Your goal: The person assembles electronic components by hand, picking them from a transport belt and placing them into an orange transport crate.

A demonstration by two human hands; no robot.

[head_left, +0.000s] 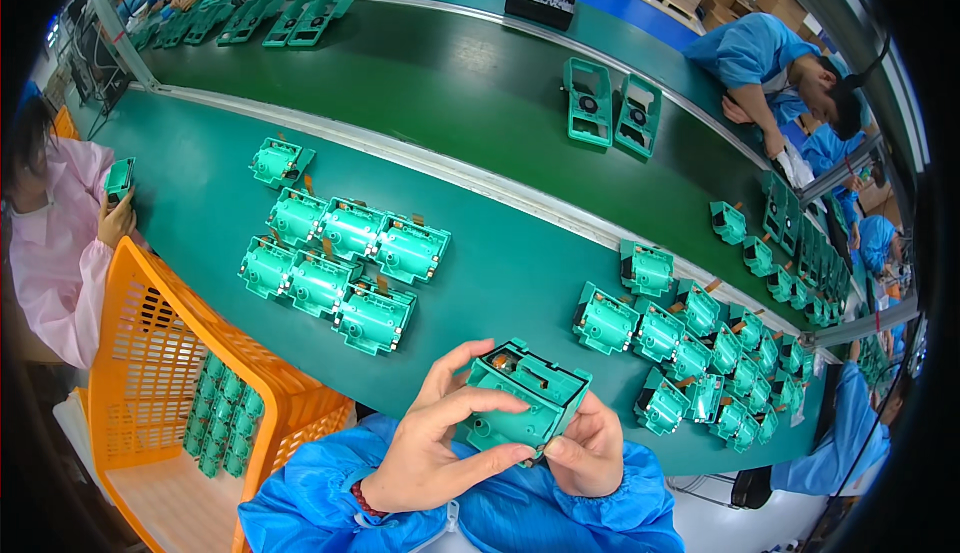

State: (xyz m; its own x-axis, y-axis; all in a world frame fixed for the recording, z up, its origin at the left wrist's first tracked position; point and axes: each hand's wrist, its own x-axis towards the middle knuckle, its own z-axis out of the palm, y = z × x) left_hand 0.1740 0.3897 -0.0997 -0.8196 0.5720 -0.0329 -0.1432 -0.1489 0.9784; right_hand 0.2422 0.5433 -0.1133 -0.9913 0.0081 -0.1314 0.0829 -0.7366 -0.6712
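Close in front of me, above the near edge of the green table (480, 283), both hands hold one green plastic housing (540, 393) with a dark-edged opening along its top. My left hand (425, 453) wraps its left side, index finger lying across the face and thumb at the lower edge. On the right, my right hand (592, 453) grips the lower right corner, its thumb near the left thumb. Beyond my hands to the left stands a group of similar housings (373, 318) with orange ribbon tabs. A larger group (660, 331) spreads over the table to the right.
An orange crate (200, 323) holding more housings (222, 418) stands at my left, beside a person in pink (65, 233). A dark green conveyor belt (430, 83) runs beyond a metal rail, carrying open green casings (588, 103). A black box (540, 1) and people in blue are farther off.
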